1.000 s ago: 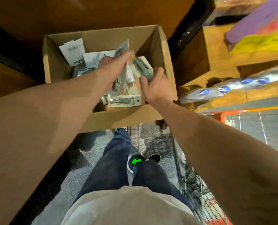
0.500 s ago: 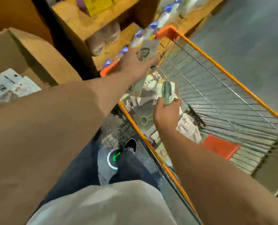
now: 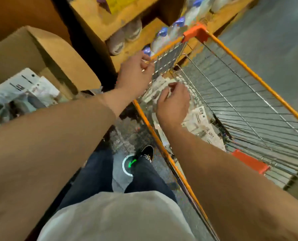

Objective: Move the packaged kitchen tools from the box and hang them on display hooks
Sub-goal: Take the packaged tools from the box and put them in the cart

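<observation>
Packets (image 3: 199,119) now lie in the cart (image 3: 195,34); left hand (image 3: 134,76) and right hand (image 3: 172,104) hover empty, loosely curled.

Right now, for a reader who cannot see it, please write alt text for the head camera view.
Both bare hands reach over an orange-framed wire shopping cart: the left hand at its rim, the right hand above white carded tool packages lying inside. An open brown cardboard box with more packages sits at left.
</observation>
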### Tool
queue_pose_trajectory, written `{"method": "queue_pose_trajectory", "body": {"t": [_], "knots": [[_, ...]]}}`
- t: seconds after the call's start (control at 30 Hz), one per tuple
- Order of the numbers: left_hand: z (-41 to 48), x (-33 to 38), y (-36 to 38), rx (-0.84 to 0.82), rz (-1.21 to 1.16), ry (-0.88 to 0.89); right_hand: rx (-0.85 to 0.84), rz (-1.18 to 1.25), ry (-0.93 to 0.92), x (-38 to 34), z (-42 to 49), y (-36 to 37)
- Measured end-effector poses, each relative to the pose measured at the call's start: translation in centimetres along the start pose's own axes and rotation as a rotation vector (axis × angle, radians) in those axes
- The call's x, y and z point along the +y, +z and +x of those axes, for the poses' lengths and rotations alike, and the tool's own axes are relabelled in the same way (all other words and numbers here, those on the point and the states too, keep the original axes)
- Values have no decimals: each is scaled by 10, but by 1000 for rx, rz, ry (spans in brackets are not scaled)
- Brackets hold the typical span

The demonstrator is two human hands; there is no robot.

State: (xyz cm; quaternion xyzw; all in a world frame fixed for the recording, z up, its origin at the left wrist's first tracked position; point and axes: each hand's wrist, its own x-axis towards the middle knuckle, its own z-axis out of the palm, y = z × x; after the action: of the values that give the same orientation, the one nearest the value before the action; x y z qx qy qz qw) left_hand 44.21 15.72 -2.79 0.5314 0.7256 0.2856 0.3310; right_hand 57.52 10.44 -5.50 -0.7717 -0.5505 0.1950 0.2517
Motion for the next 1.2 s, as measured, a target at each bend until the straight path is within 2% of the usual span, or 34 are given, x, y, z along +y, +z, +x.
{"method": "queue_pose_trajectory", "body": {"t": [0.1,0.3,0.43,0.53,0.63,0.73,0.87,1.07,1.2], "knots": [[10,-43,-80,203,-8,-119,-182,102,-195,-93,-7,42],[-3,-195,-203,343,30,-494,-576,114,-415,-236,-77,160],[-28,-297,-250,316,23,-750,-862,-58,-415,-268,-124,251],[-48,-357,-264,254,53,-874,-985,-228,-351,-270,-143,305],[-59,-400,-268,190,76,-932,-1017,-359,-260,-261,-149,346],[-59,-425,-268,162,261,-863,-975,-432,-236,-251,-149,380],[-50,-455,-273,252,407,-826,-910,-523,-218,-246,-144,415],[-37,-496,-275,134,284,-1046,-854,-673,-276,-238,-141,460],[-34,-500,-272,195,273,-1072,-802,-683,-234,-234,-141,473]]}}
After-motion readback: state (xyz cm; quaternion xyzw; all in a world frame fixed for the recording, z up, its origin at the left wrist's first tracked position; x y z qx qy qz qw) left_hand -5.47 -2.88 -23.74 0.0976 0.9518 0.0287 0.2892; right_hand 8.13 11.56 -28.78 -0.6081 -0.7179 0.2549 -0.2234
